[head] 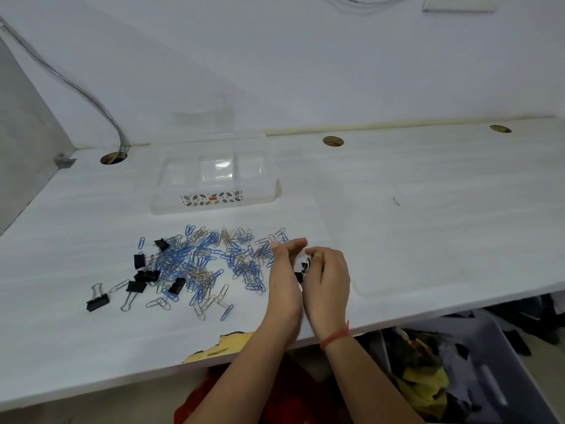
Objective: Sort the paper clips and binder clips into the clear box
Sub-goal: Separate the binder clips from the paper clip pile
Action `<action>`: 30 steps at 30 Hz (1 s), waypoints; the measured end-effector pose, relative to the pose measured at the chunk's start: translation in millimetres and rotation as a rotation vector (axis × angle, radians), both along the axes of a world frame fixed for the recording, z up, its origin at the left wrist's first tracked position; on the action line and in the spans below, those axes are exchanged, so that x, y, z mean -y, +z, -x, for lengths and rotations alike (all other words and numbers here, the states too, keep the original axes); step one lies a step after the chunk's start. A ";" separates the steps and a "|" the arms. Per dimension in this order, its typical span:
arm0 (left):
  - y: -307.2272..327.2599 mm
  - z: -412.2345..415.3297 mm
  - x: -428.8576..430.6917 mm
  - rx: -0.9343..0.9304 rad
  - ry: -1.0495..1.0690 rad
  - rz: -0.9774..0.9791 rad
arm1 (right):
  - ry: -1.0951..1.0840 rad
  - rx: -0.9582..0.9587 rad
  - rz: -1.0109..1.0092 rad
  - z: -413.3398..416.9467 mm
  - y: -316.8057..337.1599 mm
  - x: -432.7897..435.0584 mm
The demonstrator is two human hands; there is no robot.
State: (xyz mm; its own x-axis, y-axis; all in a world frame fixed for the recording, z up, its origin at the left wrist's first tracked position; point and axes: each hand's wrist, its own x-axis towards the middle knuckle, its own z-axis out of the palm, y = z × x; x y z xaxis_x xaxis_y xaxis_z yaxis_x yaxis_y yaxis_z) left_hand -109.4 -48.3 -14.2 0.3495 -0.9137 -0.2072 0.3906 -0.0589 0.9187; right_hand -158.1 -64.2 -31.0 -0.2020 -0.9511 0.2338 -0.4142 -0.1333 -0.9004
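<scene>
A heap of blue and silver paper clips (201, 260) lies on the white desk, with several black binder clips (143, 275) at its left side and one binder clip (97, 301) apart at the far left. The clear box (214, 175) with a leaf-pattern label stands behind the heap, and looks to hold nothing. My left hand (286, 270) and my right hand (328, 280) are cupped together at the heap's right edge. Black binder clips (302, 269) show between the palms; which hand grips them I cannot tell.
Three round cable holes (333, 141) run along the desk's back edge, and a cable drops into the left one (113, 157). The desk's front edge has a chipped patch (226, 344). A grey bin (477, 368) with cloth stands below at the right.
</scene>
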 end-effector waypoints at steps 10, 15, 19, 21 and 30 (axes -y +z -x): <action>15.3 -32.3 -14.0 0.191 0.259 0.091 | 0.143 -0.242 0.097 -0.7 7.8 9.2; 17.7 -46.2 -17.7 0.204 0.307 0.054 | 0.176 -0.294 0.217 -3.3 20.8 10.1; 22.8 -63.9 -27.5 0.385 0.367 0.008 | 0.344 -0.289 0.169 -16.3 37.7 7.9; 23.0 -78.3 -32.5 0.490 0.394 -0.029 | 0.469 -0.374 0.077 -31.8 44.1 8.3; 11.0 -162.6 -72.6 1.006 0.518 -0.290 | 0.835 -0.541 0.010 -112.0 43.9 -8.9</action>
State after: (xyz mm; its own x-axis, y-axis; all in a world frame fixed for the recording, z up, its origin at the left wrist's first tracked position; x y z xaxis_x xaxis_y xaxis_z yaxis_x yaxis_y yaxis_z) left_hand 53.2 24.3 -3.2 0.7919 -0.5777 0.1979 -0.4673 -0.3646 0.8054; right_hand -46.2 -55.2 12.8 0.6672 -0.7374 0.1058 -0.5386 -0.5756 -0.6153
